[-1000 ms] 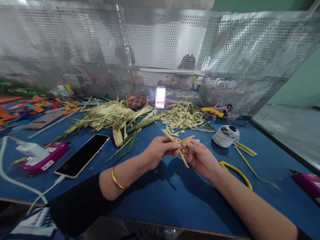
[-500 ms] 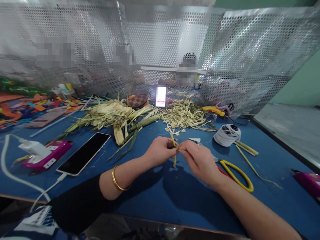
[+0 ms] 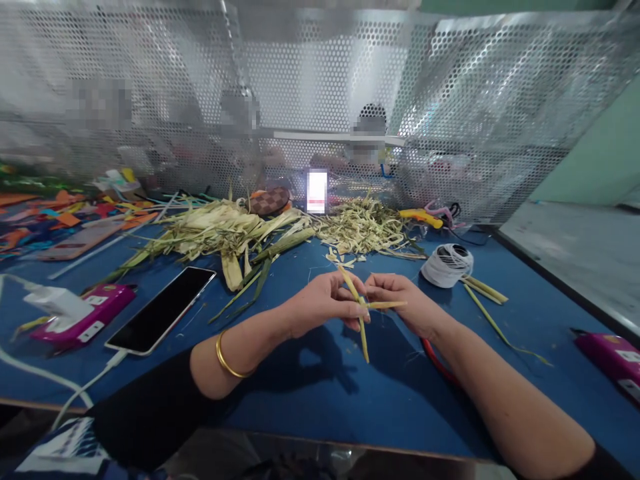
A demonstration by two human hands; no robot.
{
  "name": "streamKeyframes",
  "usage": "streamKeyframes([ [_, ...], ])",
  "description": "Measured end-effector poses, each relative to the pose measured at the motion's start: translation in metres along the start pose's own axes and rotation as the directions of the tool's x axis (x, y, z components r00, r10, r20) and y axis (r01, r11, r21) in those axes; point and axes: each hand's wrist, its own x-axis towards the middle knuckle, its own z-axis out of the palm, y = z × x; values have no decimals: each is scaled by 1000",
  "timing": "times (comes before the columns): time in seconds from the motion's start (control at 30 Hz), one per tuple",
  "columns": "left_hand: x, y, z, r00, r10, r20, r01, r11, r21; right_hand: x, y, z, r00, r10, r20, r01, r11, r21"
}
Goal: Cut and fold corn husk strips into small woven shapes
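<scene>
My left hand (image 3: 317,303), pinched nearly closed, holds crossed stalks (image 3: 365,341), apparently joined; my right hand (image 3: 410,307) is half-curled, grip unclear, with loose stalks (image 3: 486,289) beyond it unjoined.

Compared with the preceding view, the long stalk (image 3: 365,337) leans more; its crosspiece (image 3: 390,305), then hidden, projects rightward. Beside the right forearm (image 3: 493,387), the red handle (image 3: 434,355) shows, the yellow one now out of sight.

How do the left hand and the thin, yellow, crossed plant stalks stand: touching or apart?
Touching: the head view shows the left hand pinching the stalks near their crossing.
</scene>
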Motion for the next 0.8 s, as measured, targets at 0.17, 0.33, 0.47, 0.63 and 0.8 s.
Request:
streamKeyframes([
  [0.17,6,-1,-7,954,61,-293,-63,998,1,0,7,6,999,-50,-8,48,980,-192],
  [0.33,11,-2,-11,865,21,-501,-28,1000,-5,-11,-1,17,924,-377,-68,299,821,-487],
  [0.47,12,-4,-8,873,63,-484,-26,996,83,-17,-8,27,802,-596,-24,507,703,-499],
  [0.63,13,-8,-6,884,141,-445,-44,974,221,-18,-7,28,835,-547,60,509,727,-460],
  [0.8,14,-13,-11,898,230,-374,-63,910,409,-20,-10,29,822,-555,128,544,698,-465],
])
